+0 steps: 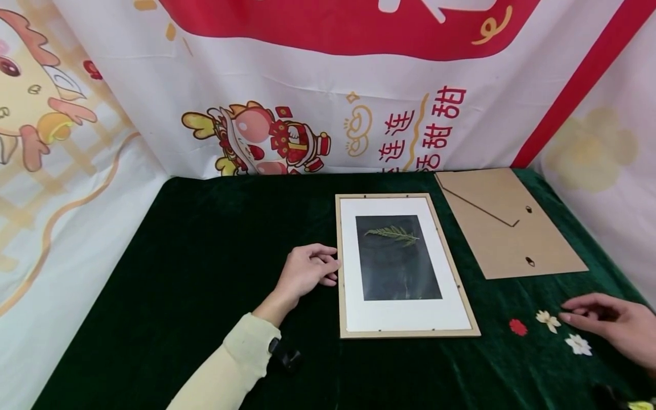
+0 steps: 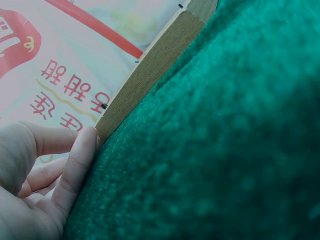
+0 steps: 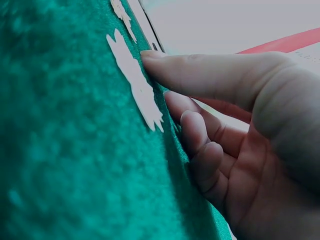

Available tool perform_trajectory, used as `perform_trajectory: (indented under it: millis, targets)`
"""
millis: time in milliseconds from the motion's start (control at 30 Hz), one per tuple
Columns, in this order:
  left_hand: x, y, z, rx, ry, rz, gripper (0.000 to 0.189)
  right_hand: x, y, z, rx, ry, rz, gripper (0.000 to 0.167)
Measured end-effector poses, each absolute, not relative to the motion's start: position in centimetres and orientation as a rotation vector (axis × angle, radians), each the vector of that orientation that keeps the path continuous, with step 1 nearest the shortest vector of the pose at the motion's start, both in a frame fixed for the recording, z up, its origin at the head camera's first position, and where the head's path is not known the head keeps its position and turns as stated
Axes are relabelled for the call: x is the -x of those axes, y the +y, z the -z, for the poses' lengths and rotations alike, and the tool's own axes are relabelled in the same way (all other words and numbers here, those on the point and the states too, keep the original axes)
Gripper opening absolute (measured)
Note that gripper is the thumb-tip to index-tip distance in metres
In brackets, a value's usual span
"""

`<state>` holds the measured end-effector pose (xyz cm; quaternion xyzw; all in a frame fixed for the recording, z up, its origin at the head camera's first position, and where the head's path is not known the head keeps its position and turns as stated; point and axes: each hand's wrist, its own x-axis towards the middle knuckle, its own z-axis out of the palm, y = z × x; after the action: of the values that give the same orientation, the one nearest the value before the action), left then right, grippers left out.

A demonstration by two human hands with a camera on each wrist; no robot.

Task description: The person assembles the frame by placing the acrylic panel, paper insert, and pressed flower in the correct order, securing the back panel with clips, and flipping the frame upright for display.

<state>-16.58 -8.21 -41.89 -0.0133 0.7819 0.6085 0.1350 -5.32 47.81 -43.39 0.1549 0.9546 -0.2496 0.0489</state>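
A light wooden picture frame (image 1: 410,337) lies flat on the dark green cloth, with a white mat (image 1: 405,316) around a dark panel (image 1: 394,279). A pressed fern sprig (image 1: 393,233) lies across the panel's upper part. My left hand (image 1: 307,270) touches the frame's left side with its fingertips; the left wrist view shows the thumb (image 2: 80,160) at the wooden edge. On the right, my right hand (image 1: 610,322) hovers low beside a cream dried flower (image 1: 548,320), thumb and forefinger apart with nothing between them. A white flower (image 1: 579,344) and a red one (image 1: 518,327) lie close by.
A brown backing board (image 1: 512,245) with a stand line and two metal hangers lies at the back right, beside the frame. Printed white and red cloth (image 1: 307,74) hangs behind the table and along both sides.
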Motion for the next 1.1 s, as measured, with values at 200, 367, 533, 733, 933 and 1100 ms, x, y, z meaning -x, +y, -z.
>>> perform_trajectory:
  millis: [200,367,533,733,933,1100]
  targets:
    - [16.5,-8.2,41.9,0.036,2.262,-1.767,0.03,5.3,47.4,43.0,-0.487,2.877,0.771,0.049]
    - [16.6,-8.2,42.0,0.032,2.252,-1.771,0.03,5.1,46.2,42.3,-0.434,2.887,0.72,0.056]
    - [16.6,-8.1,42.0,0.031,2.252,-1.766,0.03,5.0,44.9,41.3,-0.398,2.894,0.67,0.052]
    - [16.7,-8.2,41.7,0.034,2.265,-1.764,0.03,5.3,44.3,40.7,-0.405,2.868,0.679,0.044]
    - [16.7,-8.3,41.9,0.034,2.263,-1.77,0.03,5.5,44.4,40.8,-0.379,2.864,0.665,0.032]
    - [16.6,-8.3,42.0,0.037,2.26,-1.771,0.03,5.5,44.6,41.1,-0.367,2.876,0.645,0.03]
